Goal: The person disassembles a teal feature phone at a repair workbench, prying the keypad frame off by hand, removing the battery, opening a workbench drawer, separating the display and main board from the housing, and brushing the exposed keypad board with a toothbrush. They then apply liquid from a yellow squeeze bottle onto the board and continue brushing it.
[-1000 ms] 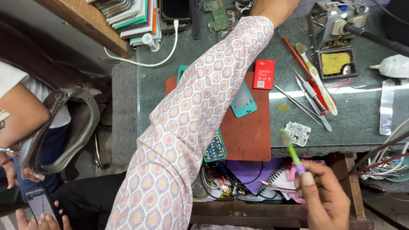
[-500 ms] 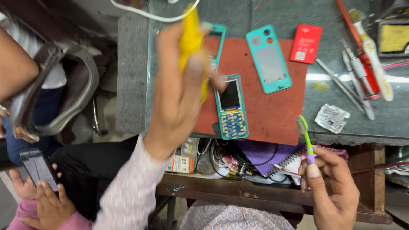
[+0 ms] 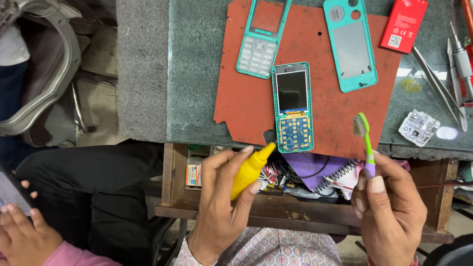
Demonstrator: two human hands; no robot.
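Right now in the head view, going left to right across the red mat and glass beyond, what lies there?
Teal keypad frame → opened phone → teal back cover → red battery → tweezers. Below, the left hand holds a yellow bottle, the right hand a green brush.

Two hands over a phone repair bench, one with a bottle, one with a brush.

The left hand point(image 3: 221, 197) grips a small yellow plastic squeeze bottle point(image 3: 250, 170), nozzle aimed up toward the opened teal keypad phone point(image 3: 292, 107) lying on a torn rust-red rubber mat point(image 3: 246, 98). The right hand point(image 3: 389, 207) holds a green-and-purple toothbrush point(image 3: 365, 143) upright, bristles beside the phone. A teal front frame point(image 3: 261, 37), teal back cover point(image 3: 351, 47) and red rectangular battery point(image 3: 403, 24) lie further up; an open wooden drawer point(image 3: 177, 197) sits below.
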